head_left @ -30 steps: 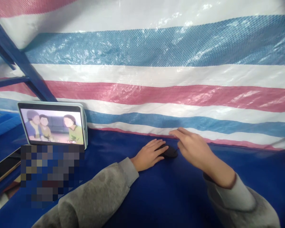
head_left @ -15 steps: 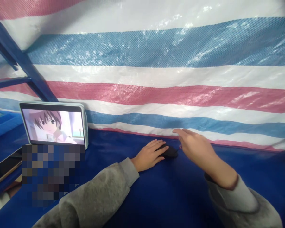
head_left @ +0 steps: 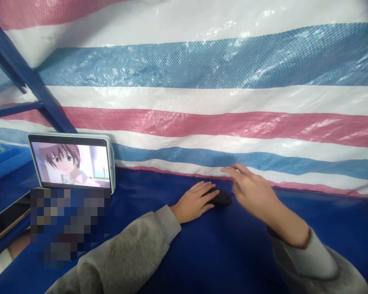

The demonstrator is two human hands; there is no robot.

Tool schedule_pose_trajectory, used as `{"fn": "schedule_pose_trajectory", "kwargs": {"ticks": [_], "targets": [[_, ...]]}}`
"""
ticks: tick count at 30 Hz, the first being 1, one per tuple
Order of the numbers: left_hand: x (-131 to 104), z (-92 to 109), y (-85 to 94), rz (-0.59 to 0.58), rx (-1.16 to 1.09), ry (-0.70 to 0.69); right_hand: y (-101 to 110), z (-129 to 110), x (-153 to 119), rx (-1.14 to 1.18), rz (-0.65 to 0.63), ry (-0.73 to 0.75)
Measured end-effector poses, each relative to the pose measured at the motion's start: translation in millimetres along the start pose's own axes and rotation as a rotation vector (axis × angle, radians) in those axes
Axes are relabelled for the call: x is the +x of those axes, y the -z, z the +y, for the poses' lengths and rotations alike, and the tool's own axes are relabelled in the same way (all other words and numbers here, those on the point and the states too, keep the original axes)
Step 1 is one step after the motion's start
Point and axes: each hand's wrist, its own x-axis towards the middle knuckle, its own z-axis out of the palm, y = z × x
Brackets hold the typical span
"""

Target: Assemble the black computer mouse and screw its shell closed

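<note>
At frame centre, the left hand (head_left: 194, 201) is lying flat, fingers spread, touching the black mouse (head_left: 221, 197). The right hand (head_left: 254, 192) is hovering beside it, fingers loosely spread, near the striped tarp (head_left: 202, 102) edge.

Even, diffuse daylight fills the scene, passing through the striped tarp (head_left: 202, 102), whose white bands glow as the brightest areas. Specular glare speckles the tarp's upper blue band and streaks its red band toward the right. Below the tarp, the dark blue surface (head_left: 221, 245) is dimmer, with only soft, faint shadows under the left hand (head_left: 194, 201) and right hand (head_left: 254, 191). Left of the tarp's lower edge, the tablet screen (head_left: 72, 164) is self-lit and slightly washed out. Wide-angle distortion bows the tarp's stripes near the frame edges; corners soften. A pixelated block lies below the tablet screen.
</note>
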Motion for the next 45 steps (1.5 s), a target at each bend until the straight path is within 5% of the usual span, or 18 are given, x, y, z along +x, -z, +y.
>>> {"fn": "schedule_pose_trajectory", "kwargs": {"ticks": [7,45], "targets": [[-1,-1,-0.6,-0.006,-0.016,0.007,-2,3,1,0.039,-0.042,-0.12],[0,1,1.8,0.006,0.022,-0.032,2,9,-2,0.054,-0.004,-0.057]]}}
